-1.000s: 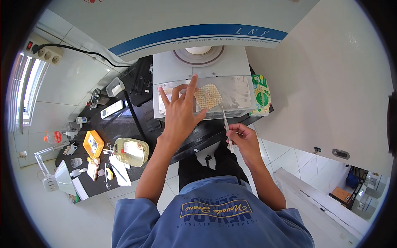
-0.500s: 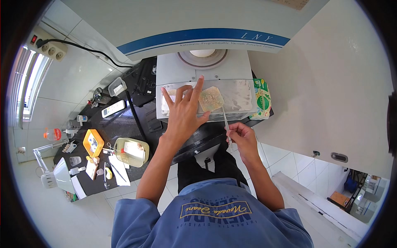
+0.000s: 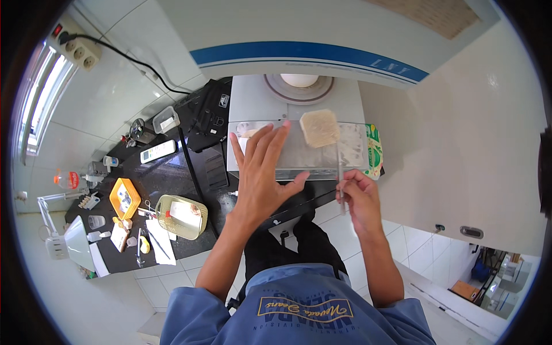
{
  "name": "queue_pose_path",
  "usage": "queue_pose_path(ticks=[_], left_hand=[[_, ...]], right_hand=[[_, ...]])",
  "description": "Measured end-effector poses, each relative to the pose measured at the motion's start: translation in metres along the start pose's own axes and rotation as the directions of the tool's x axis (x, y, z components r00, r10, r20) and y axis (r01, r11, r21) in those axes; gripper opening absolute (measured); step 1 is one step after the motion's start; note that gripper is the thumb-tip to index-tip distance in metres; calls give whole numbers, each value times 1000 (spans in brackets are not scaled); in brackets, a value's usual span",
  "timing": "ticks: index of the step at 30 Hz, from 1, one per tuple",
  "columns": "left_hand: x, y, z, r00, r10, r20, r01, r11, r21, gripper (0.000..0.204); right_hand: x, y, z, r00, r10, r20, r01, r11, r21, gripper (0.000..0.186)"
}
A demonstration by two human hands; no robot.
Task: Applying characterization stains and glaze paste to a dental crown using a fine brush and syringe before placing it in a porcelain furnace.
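Observation:
My right hand [image 3: 363,200] pinches long metal tweezers [image 3: 339,160], whose far end meets the near right edge of a square honeycomb firing tray [image 3: 319,129]. The pale tray appears raised above the back edge of a white-dusted front ledge [image 3: 290,154]; whether small pieces lie on it is too blurred to tell. My left hand [image 3: 259,179] hovers over the ledge's left part, fingers spread, holding nothing. Beyond, a round platform with a white centre [image 3: 299,80] belongs to the porcelain furnace [image 3: 244,98].
The furnace's upper housing [image 3: 322,29] overhangs the platform. A green packet [image 3: 374,150] stands against the ledge's right end. Leftward, the black counter [image 3: 201,192] bears a black bag [image 3: 210,115], a white remote control [image 3: 158,151], an orange basket [image 3: 125,198] and a pale green basket [image 3: 181,217].
The tweezers and honeycomb tray have moved away from me and rightward over the ledge, nearer the round platform. My left hand stays spread, now farther from the tray. The view has shifted.

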State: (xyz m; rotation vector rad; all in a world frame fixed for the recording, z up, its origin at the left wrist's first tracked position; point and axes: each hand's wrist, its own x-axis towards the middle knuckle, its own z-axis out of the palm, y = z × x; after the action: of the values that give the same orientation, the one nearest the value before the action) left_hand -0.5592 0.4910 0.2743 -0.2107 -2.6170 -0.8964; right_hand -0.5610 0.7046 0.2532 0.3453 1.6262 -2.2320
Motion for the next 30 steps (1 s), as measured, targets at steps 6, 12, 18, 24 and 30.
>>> queue_pose_path(ticks=[6,12,18,24,30], left_hand=[[-28,-4,1,987,5,-162,-21,995,-101,48],[-23,-16,8,971,-4,-239,-47,978,-205,36],[11,-24,21,958,88,-272,-150,964,-219,42],[43,-25,20,976,96,-198,-111,992,-64,55],[70,-26,30,984,106,-142,-97,993,68,59]], right_hand=[[20,-30,8,995,-101,-7,101,994,-45,6],[53,-50,18,985,-168,32,170,981,-92,9],[82,-61,30,977,-209,49,214,966,-145,19],[107,-70,46,970,-227,89,238,960,-147,22],[119,-78,52,976,-207,67,217,955,-205,21]])
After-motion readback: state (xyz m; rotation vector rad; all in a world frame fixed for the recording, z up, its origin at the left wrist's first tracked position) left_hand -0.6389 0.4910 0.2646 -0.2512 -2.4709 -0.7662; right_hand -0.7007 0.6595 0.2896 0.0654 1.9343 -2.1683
